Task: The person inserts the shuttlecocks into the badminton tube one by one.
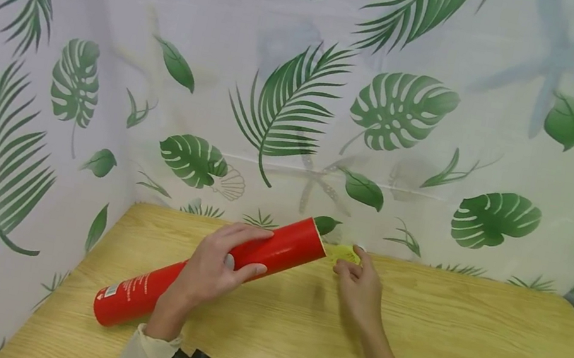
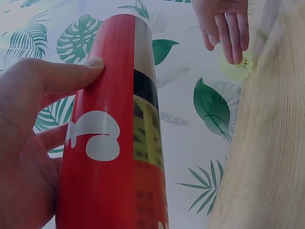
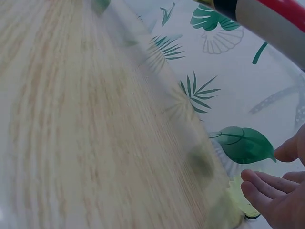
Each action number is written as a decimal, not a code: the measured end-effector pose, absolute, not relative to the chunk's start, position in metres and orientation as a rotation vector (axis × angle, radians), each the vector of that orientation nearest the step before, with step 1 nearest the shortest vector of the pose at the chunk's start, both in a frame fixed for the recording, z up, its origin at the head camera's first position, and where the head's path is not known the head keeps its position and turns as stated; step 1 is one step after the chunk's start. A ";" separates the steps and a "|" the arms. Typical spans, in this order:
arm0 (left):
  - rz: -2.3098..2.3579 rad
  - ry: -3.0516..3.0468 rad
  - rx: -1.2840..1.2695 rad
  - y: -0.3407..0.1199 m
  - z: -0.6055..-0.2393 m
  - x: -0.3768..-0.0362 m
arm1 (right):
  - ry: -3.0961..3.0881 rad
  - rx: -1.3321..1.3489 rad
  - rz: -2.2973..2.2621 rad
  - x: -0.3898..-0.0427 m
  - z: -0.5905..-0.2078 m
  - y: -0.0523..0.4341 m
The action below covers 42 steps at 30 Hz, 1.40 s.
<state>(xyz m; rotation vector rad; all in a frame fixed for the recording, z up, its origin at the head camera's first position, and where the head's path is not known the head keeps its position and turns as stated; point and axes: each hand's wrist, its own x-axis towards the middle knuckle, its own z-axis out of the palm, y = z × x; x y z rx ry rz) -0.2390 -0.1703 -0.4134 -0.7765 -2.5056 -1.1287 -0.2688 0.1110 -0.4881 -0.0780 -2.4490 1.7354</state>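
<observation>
Gripping a red tube (image 1: pixel 213 268) near its middle: left hand (image 1: pixel 213 271), thumb on one side and fingers (image 2: pixel 71 76) curled over the top, tube lying slantwise on the wooden table (image 1: pixel 463 357) with its far end raised toward the back wall. Printed on the tube: a white mark, a yellow-green panel and a black band, seen from the left wrist. Reaching just beyond the tube's far end: right hand (image 1: pixel 357 284), fingers (image 3: pixel 267 188) loosely extended, narrow gap to the thumb, tips at a small yellow-green shuttlecock (image 1: pixel 344 253) at the table's back edge; whether touching or merely beside, cannot tell. Surrounding the table on the back and left: white curtain (image 1: pixel 299 111) printed with green leaves.
</observation>
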 end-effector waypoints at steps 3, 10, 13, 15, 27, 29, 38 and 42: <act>-1.129 -2.506 -0.777 -0.170 -0.414 -0.239 | -2.470 -0.109 1.739 -0.272 -0.490 0.111; -1.121 -2.503 -0.773 -0.171 -0.416 -0.238 | -2.400 -0.238 1.732 -0.273 -0.495 0.115; -1.116 -2.503 -0.770 -0.171 -0.416 -0.239 | -2.316 -0.307 1.726 -0.271 -0.498 0.118; -1.112 -2.504 -0.769 -0.171 -0.416 -0.238 | -2.268 -0.351 1.701 -0.270 -0.500 0.121; -1.097 -2.522 -0.774 -0.169 -0.416 -0.237 | -2.212 -0.339 1.482 -0.258 -0.504 0.136; -1.094 -2.524 -0.776 -0.168 -0.416 -0.237 | -2.208 -0.323 1.463 -0.255 -0.500 0.139; -1.086 -2.517 -0.801 -0.163 -0.417 -0.236 | -2.092 -0.163 1.385 -0.238 -0.477 0.155; -1.071 -2.512 -0.809 -0.161 -0.417 -0.234 | -2.032 -0.120 1.398 -0.230 -0.463 0.160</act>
